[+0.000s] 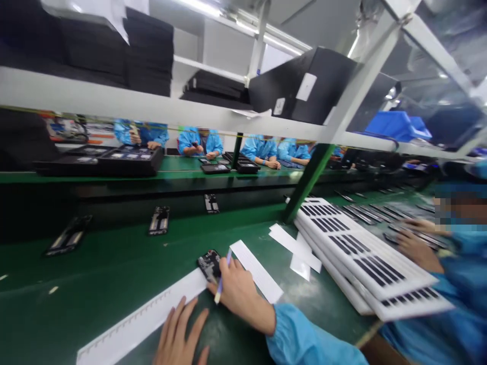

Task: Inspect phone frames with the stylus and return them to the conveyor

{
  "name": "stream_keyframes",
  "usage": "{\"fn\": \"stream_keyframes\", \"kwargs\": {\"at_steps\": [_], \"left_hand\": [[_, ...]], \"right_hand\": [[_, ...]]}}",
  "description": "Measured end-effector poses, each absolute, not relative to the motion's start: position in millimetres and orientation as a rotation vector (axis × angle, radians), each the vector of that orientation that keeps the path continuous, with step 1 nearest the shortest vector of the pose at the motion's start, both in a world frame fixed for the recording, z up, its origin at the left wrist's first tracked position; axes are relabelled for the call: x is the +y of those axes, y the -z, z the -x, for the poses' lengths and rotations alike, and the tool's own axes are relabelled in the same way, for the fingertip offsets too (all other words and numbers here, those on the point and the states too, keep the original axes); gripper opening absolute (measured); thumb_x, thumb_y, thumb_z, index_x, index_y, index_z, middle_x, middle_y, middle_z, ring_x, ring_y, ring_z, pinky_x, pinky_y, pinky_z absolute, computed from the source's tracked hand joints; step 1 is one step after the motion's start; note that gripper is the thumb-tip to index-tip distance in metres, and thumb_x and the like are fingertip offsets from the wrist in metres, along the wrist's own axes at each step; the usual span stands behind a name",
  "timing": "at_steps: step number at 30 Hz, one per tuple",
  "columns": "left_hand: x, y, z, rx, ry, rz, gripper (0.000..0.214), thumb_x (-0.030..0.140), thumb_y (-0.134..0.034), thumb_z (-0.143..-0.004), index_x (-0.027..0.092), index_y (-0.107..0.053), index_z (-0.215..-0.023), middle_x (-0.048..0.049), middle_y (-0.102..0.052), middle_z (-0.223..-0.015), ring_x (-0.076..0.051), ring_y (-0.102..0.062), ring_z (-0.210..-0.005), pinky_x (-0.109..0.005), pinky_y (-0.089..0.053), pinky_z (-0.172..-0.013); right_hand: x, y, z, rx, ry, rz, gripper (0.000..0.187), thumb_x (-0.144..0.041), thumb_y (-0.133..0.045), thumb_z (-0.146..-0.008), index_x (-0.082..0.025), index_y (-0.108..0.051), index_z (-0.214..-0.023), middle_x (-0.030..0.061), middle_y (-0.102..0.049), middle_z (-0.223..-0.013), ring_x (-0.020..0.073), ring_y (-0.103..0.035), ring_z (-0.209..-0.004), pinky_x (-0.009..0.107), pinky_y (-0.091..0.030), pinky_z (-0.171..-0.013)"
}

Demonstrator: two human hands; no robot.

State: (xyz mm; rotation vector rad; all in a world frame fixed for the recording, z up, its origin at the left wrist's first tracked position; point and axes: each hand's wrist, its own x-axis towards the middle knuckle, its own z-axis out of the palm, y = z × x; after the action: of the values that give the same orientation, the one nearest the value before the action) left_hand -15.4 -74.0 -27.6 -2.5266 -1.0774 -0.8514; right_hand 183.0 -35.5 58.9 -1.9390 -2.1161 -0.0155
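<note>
Phone chassis (pixel 207 263) at my right hand (pixel 239 287).
That hand grips a slim purple stick (pixel 219 290); my left hand (pixel 181 335) spreads open, empty.

The left hand (pixel 178 334) is cut off by the picture's bottom edge, as is the green workbench's (pixel 125 274) near edge. The right hand (pixel 239 289) hides the near end of the phone midframe (pixel 207 261); its slim purple tool (pixel 219 290) is too blurred to identify. Print on the narrow label sheet (pixel 256 268) is unreadably small. The right edge crops a co-worker (pixel 464 261).
</note>
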Motion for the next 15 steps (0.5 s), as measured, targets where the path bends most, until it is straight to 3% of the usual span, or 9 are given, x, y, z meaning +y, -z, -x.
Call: {"fn": "stream_keyframes", "kwargs": {"at_steps": [5,7,9,12,15], "left_hand": [[-68,12,11,-1.061,0.772,2.667,0.058,0.043,-0.054,-0.089,0.033,-0.040,-0.144,-0.0024,-0.041,-0.149,-0.028,-0.037,-0.136,-0.043,-0.042,-0.106],[-68,9,3,-1.005,0.752,2.712,0.055,0.045,-0.055,-0.089,0.035,-0.044,-0.141,-0.0016,-0.044,-0.146,-0.027,-0.041,-0.133,-0.044,-0.042,-0.105],[-68,5,-10,-0.976,0.762,2.720,0.052,0.046,-0.055,-0.089,0.034,-0.047,-0.138,-0.0027,-0.047,-0.143,-0.027,-0.043,-0.132,-0.044,-0.041,-0.105],[-71,-2,-41,-0.915,0.791,2.737,0.047,0.043,-0.055,-0.090,0.031,-0.051,-0.135,-0.0042,-0.048,-0.142,-0.027,-0.041,-0.133,-0.045,-0.037,-0.108],[-72,-9,-83,-0.823,0.765,2.832,0.043,0.036,-0.053,-0.091,0.031,-0.053,-0.133,-0.0032,-0.046,-0.145,-0.027,-0.037,-0.136,-0.047,-0.030,-0.113]], "right_hand": [[-47,-69,-234,-1.739,-0.199,1.690,0.033,-0.048,-0.045,-0.097,-0.020,-0.055,-0.109,0.0078,-0.065,-0.093,0.0229,-0.063,-0.082,0.034,-0.049,-0.072],[-46,-68,-275,-1.492,-0.345,1.600,0.046,-0.055,-0.031,-0.100,-0.020,-0.058,-0.111,0.0051,-0.064,-0.083,0.0193,-0.062,-0.074,0.031,-0.049,-0.068],[-45,-63,-315,-1.274,-0.660,1.528,0.065,-0.066,-0.023,-0.096,-0.017,-0.066,-0.098,0.0035,-0.060,-0.066,0.0163,-0.058,-0.056,0.027,-0.046,-0.052],[-51,-49,-355,-1.056,-0.986,1.388,0.069,-0.077,-0.039,-0.086,-0.014,-0.069,-0.087,0.0072,-0.066,-0.068,0.0173,-0.063,-0.056,0.026,-0.048,-0.047],[-65,-32,-371,-1.061,-1.124,1.349,0.052,-0.064,-0.073,-0.071,-0.013,-0.070,-0.085,0.0077,-0.071,-0.073,0.0197,-0.069,-0.065,0.030,-0.056,-0.061]]}}
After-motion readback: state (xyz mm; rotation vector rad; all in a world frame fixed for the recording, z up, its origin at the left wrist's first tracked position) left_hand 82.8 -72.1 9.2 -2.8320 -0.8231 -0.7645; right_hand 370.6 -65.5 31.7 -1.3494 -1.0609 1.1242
